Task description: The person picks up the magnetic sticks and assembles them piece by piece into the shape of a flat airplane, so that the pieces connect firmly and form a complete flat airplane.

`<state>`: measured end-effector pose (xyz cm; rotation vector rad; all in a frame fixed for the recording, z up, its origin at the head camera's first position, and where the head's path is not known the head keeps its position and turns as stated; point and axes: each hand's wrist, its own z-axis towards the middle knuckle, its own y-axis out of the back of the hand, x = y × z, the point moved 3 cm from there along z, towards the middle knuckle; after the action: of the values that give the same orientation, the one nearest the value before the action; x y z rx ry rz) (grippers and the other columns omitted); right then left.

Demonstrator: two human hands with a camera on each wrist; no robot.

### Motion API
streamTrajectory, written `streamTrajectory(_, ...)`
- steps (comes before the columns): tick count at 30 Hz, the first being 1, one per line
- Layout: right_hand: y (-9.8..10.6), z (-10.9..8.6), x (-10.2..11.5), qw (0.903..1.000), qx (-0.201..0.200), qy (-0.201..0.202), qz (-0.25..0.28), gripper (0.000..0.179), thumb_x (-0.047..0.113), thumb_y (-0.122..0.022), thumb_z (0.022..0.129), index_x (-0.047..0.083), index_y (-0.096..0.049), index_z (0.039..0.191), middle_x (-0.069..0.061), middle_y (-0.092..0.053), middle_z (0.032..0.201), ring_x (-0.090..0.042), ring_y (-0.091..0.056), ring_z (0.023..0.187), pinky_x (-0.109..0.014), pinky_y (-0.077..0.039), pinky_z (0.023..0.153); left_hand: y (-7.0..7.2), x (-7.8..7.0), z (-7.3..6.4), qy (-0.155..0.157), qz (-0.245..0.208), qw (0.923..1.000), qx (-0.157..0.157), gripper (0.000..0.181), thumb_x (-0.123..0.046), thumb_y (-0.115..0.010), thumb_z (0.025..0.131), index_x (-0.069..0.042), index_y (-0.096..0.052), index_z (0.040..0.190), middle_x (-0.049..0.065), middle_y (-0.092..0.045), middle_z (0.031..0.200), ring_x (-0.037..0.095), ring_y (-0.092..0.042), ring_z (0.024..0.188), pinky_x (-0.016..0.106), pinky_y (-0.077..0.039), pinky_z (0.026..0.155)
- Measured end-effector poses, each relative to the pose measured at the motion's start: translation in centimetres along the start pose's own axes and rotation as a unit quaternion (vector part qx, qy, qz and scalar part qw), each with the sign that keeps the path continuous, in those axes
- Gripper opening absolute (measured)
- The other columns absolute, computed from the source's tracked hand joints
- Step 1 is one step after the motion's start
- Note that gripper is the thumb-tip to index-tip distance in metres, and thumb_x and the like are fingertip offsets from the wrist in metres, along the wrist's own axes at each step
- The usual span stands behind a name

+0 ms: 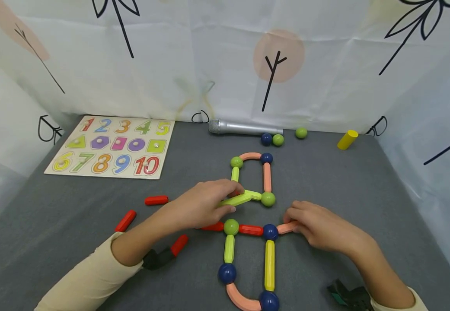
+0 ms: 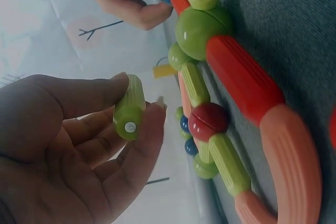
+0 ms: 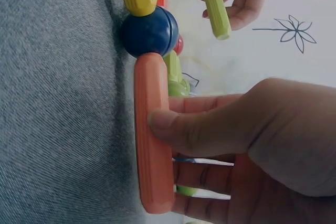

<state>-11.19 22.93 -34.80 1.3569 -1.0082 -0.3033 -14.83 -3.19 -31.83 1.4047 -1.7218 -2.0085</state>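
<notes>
My left hand (image 1: 205, 201) pinches a lime green magnetic stick (image 1: 237, 200) between thumb and fingers, raised over the balls-and-sticks figure. In the left wrist view, the magnet at the end of that stick (image 2: 131, 100) faces the camera. My right hand (image 1: 323, 225) grips a salmon pink stick (image 1: 287, 227) whose end meets a dark blue ball (image 1: 270, 232). From that ball, a red stick (image 1: 250, 230) runs left to a green ball (image 1: 231, 227), and a yellow stick (image 1: 269, 265) runs down. A salmon curved stick (image 1: 242, 298) closes the lower loop.
Loose red sticks (image 1: 156, 200) lie left of the figure. A number puzzle board (image 1: 104, 176) is at the back left. Behind the upper loop are a silver microphone (image 1: 248, 128), loose balls (image 1: 301, 133) and a yellow cylinder (image 1: 347, 140). A patterned cloth (image 1: 225, 65) hangs behind.
</notes>
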Motion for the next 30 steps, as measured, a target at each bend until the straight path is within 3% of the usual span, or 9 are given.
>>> streamTrajectory(15, 0.5, -0.2, -0.1, 0.9993, 0.009, -0.005, 0.037, 0.012, 0.012, -0.071, 0.095, 0.020, -0.068, 0.102, 0.013, -0.057, 0.093, -0.004, -0.051, 0.080, -0.031, -0.049, 0.070, -1.0, -1.2, 1.3, -0.040, -0.011, 0.9991, 0.009, 0.040, -0.009, -0.071, 0.094, -0.010, -0.060, 0.132, 0.002, -0.065, 0.117, 0.013, -0.060, 0.103, 0.033, -0.049, 0.088)
streamTrajectory(18, 0.9, -0.3, -0.2, 0.9987, -0.018, -0.008, 0.047, 0.018, 0.012, -0.072, 0.093, 0.015, -0.068, 0.110, 0.009, -0.061, 0.099, -0.006, -0.055, 0.084, -0.034, -0.051, 0.073, -1.3, -1.6, 1.8, -0.054, -0.003, 0.9984, 0.013, 0.038, -0.006, -0.069, 0.095, -0.010, -0.061, 0.132, 0.002, -0.064, 0.116, 0.013, -0.060, 0.099, 0.031, -0.049, 0.086)
streamTrajectory(23, 1.7, -0.3, 0.0, 0.9933, -0.098, 0.018, 0.058, 0.033, 0.013, -0.074, 0.092, 0.009, -0.064, 0.124, 0.005, -0.064, 0.110, -0.012, -0.062, 0.095, -0.041, -0.054, 0.079, -2.0, -2.7, 3.0, -0.082, 0.012, 0.9963, 0.024, 0.033, -0.005, -0.064, 0.097, -0.010, -0.061, 0.129, 0.002, -0.063, 0.113, 0.011, -0.056, 0.090, 0.025, -0.047, 0.078)
streamTrajectory(30, 1.9, 0.4, 0.3, 0.9862, -0.141, 0.054, 0.069, 0.031, 0.005, -0.075, 0.089, 0.012, -0.068, 0.119, 0.009, -0.068, 0.110, -0.004, -0.063, 0.092, -0.036, -0.055, 0.077, -3.1, -4.0, 5.3, -0.094, 0.000, 0.9954, 0.016, 0.029, -0.012, -0.067, 0.097, -0.010, -0.061, 0.126, 0.001, -0.063, 0.110, 0.010, -0.057, 0.090, 0.020, -0.046, 0.078)
